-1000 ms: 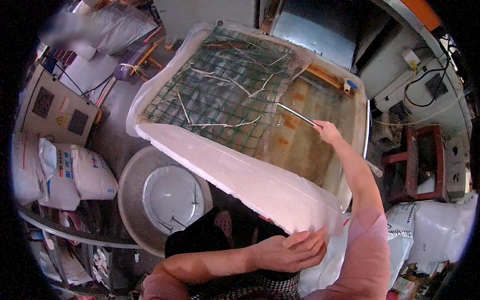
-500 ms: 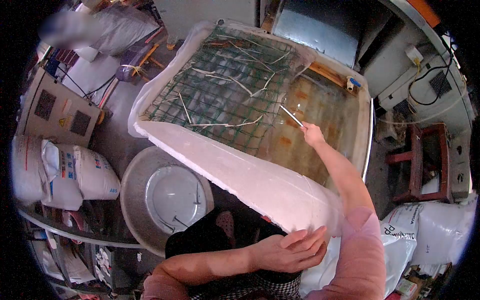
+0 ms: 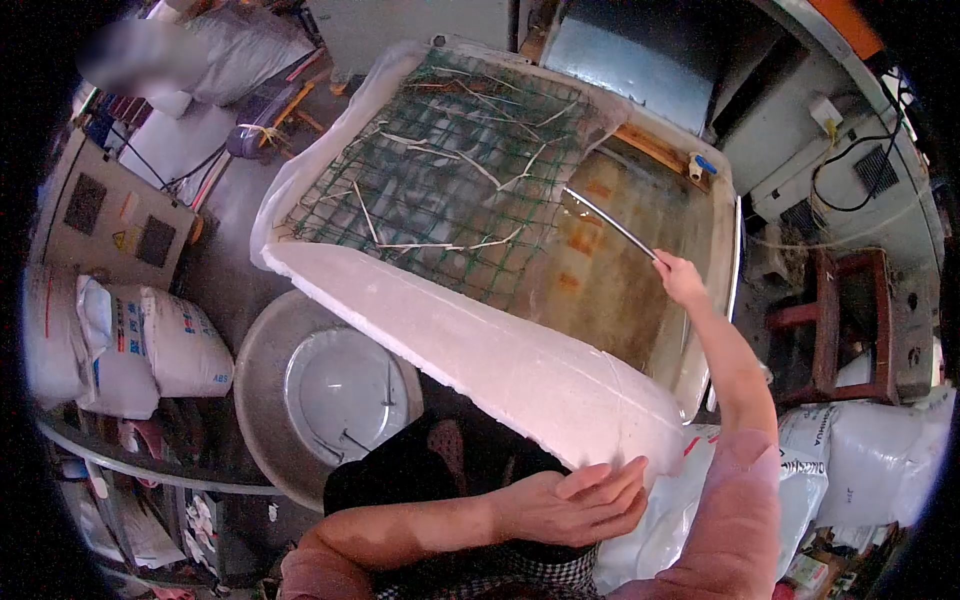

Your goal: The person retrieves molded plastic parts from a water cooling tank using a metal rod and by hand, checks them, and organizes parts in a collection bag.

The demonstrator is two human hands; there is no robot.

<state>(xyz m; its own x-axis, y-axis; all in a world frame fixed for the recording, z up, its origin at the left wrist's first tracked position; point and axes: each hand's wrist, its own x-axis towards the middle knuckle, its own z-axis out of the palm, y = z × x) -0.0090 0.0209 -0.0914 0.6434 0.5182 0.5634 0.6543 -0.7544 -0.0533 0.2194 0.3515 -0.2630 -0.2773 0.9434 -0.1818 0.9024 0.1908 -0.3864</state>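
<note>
My right hand point(image 3: 680, 278) is closed around one end of a thin metal rod point(image 3: 612, 223). The rod slants over the shallow water of a tank point(image 3: 722, 250), its far tip beside the edge of a green mesh net point(image 3: 440, 180). Whether that tip touches the net I cannot tell. White strips point(image 3: 362, 212) lie across the mesh. My left hand point(image 3: 580, 505) is held near my body with loosely bent fingers and nothing visible in it. It hovers by the near end of a pale foam board point(image 3: 470, 340) along the tank's front edge.
A large round tub point(image 3: 262, 400) stands on the floor at left, metal rods in its basin. Filled sacks point(image 3: 180, 345) sit at far left, more sacks point(image 3: 875, 460) at right. A blue-handled valve point(image 3: 703, 167) sits at the tank's back corner. A reddish-brown frame point(image 3: 830, 325) stands at right.
My right hand has moved right and slightly toward me, and more of the rod's length shows now. My left hand has stayed nearly in place.
</note>
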